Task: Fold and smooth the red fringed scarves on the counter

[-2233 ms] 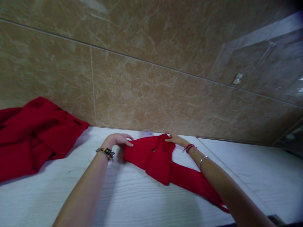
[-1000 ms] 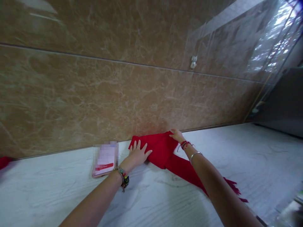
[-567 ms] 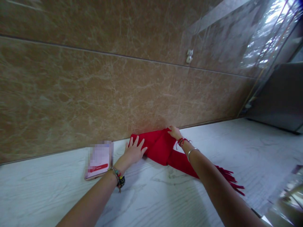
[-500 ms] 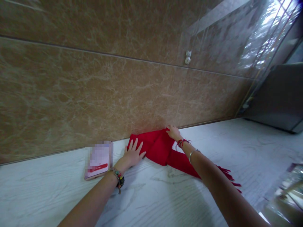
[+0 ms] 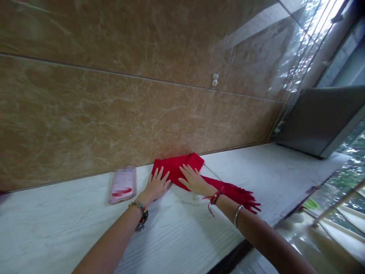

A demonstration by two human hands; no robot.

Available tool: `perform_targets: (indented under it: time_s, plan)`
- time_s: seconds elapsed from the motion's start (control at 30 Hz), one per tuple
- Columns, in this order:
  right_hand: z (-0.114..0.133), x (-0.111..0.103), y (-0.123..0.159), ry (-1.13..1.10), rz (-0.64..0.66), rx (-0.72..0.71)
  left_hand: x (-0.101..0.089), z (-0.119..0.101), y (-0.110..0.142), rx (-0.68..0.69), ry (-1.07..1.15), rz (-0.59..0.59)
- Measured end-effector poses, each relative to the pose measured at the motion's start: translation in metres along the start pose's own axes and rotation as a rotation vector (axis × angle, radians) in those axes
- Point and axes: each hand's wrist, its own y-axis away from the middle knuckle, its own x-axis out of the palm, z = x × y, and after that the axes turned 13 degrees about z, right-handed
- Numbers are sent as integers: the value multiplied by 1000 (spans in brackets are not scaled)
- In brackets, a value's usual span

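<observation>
A red fringed scarf (image 5: 177, 169) lies folded on the white wood-grain tabletop (image 5: 71, 236), close to the wall. My left hand (image 5: 156, 185) lies flat with its fingers spread on the left end of the folded part. My right hand (image 5: 192, 179) lies flat with its fingers spread on the fold's near side. The scarf's tail runs out to the right and ends in a red fringe (image 5: 245, 199). Both wrists carry bracelets.
A small flat pink-and-red item (image 5: 122, 185) lies on the table left of my left hand. A brown marble wall (image 5: 114, 106) rises right behind the scarf. A grey box-like unit (image 5: 316, 121) stands at the far right. The table's edge (image 5: 228, 255) drops off at lower right.
My right hand left the fold's far corner and came down flat on the near side of the fold. The left hand stayed spread on the scarf. The view swung further right.
</observation>
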Motion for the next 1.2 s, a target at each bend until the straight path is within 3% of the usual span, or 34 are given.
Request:
perform_targets:
  time_s: [0.23, 0.37, 0.5, 0.67, 0.8, 1.2]
  plan:
    - [46, 11, 47, 22, -30, -28, 5, 5, 60, 104, -6, 80]
    - [83, 15, 50, 19, -78, -126, 6, 17, 109, 176, 13, 87]
    - [118, 24, 37, -22, -30, -217, 3, 52, 166, 211, 47, 79]
    - [139, 34, 26, -120, 40, -223, 0, 101, 224, 25, 104, -15]
    - [140, 33, 27, -142, 43, -219, -1, 110, 237, -63, 141, -49]
    - [142, 37, 24, -155, -51, -253, 5, 115, 232, -35, 281, -111]
